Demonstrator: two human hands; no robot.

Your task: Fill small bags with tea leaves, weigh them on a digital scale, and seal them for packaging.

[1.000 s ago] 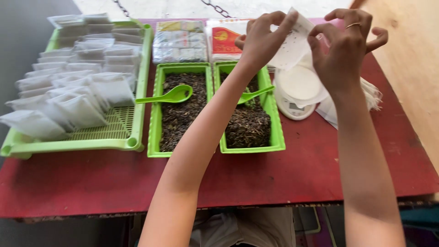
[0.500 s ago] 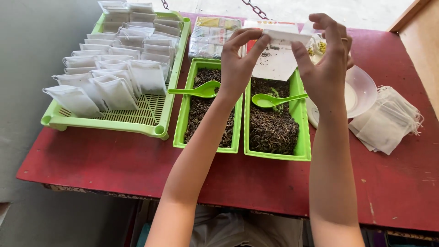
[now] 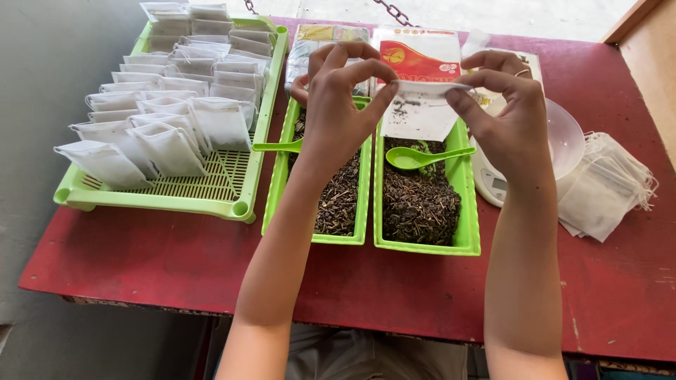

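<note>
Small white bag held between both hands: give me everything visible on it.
The small white fabric-like filter bag is roughly rectangular, thin and slightly see-through, with dark tea specks showing inside. Its top edge is stretched level between the left hand and the right hand, each pinching a corner with the fingers. It hangs in the air above the right-hand green plastic tray of dark loose tea, over the green plastic spoon, touching only the fingers.

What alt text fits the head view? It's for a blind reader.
Both hands, left hand and right hand, pinch a small white filter bag above two green trays of dried leaves; filled bags stand in a slotted green tray at left.
</note>
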